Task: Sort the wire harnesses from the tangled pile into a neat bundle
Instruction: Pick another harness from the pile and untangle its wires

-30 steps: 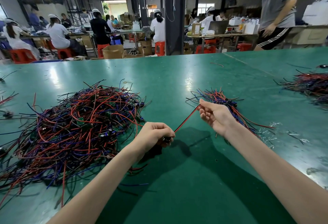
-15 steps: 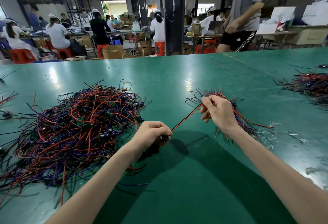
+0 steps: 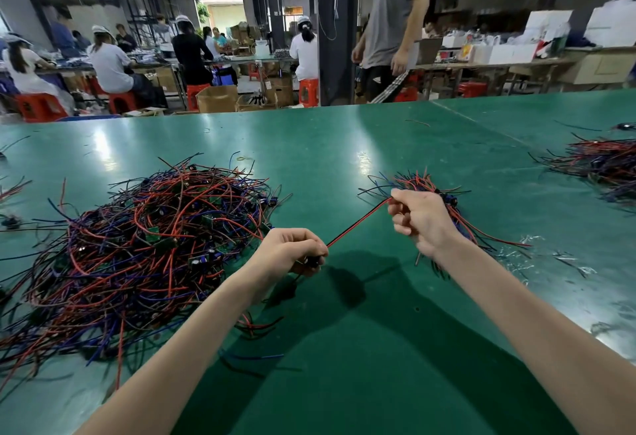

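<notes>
A big tangled pile of red, blue and black wire harnesses [image 3: 144, 245] lies on the left of the green table [image 3: 344, 348]. A smaller bundle of harnesses [image 3: 418, 181] lies to the right, partly hidden behind my right hand. One red-and-black harness [image 3: 358, 223] is stretched taut between my hands. My left hand [image 3: 292, 254] grips its dark connector end beside the pile. My right hand [image 3: 421, 216] pinches the wire's far end just in front of the bundle.
Another heap of wires [image 3: 602, 166] lies at the table's right edge. Scraps of clear plastic [image 3: 537, 252] sit to the right of the bundle. A person in a grey shirt [image 3: 395, 21] walks behind the table. Seated workers fill the background.
My right hand slid a little up and away along the stretched wire toward the bundle. My left hand stayed put. The person behind the table walked to the left.
</notes>
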{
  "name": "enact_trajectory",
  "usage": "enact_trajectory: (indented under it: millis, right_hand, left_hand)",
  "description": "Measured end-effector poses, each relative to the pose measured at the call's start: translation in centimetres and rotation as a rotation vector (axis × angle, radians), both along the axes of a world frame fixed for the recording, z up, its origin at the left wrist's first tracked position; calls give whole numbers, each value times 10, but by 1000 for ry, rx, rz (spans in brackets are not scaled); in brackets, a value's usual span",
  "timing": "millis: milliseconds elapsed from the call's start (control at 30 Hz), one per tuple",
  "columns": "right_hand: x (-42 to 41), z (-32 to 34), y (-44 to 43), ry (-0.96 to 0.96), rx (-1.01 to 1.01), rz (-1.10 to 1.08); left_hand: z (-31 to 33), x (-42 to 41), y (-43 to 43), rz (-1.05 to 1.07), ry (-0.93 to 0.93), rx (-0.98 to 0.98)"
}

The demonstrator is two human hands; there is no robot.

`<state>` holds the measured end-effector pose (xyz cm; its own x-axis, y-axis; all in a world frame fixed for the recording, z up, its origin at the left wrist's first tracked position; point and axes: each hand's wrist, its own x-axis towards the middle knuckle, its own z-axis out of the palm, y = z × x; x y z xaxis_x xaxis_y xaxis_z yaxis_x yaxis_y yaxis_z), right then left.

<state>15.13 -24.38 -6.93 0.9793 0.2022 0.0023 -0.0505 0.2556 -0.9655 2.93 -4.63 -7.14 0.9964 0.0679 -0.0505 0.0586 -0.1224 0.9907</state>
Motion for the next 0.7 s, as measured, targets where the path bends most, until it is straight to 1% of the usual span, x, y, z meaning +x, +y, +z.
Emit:
enact_trajectory:
  millis: [67, 100, 133, 167, 233, 267, 300, 333, 400, 467, 533, 600, 700]
  right_hand:
    - [-2, 0, -6, -400, -435, -145]
    - [-2, -1, -6, -513, -561, -186]
    - [-2, -2, -6, -517, -570, -193]
    - [-3, -2, -4, -418, -449, -170]
    - [-2, 0, 1, -65, -85, -76]
    - [-3, 0, 3, 90, 50, -28]
    - [-3, 0, 5, 204, 132, 11]
    - [-4, -1, 6, 279, 184, 36]
    - [-3, -4, 7, 302, 183, 24]
    - [-6, -6, 8, 227, 94, -38]
    - [-9, -7, 9, 193, 31, -47]
    - [-15, -5, 11, 179, -20, -3]
    - [-32, 0, 22, 79, -84, 146]
  left_hand:
    - [1, -1, 0, -6, -1, 3]
    - [1, -1, 0, -7, -4, 5]
    - [1, -1, 0, -8, -6, 9]
    - [1, -1, -1, -9, -6, 13]
    - [2, -1, -3, -11, -5, 15]
    - [3, -1, -3, -12, -5, 13]
    - [3, -1, -4, -13, -3, 12]
    - [3, -2, -5, -16, -1, 16]
    - [4, -3, -6, -16, 1, 34]
    - [5, -3, -7, 22, -6, 49]
    - [8, -2, -6, 96, -32, 40]
    - [12, 0, -5, 153, -57, -35]
    - [17, 3, -4, 165, -59, -239]
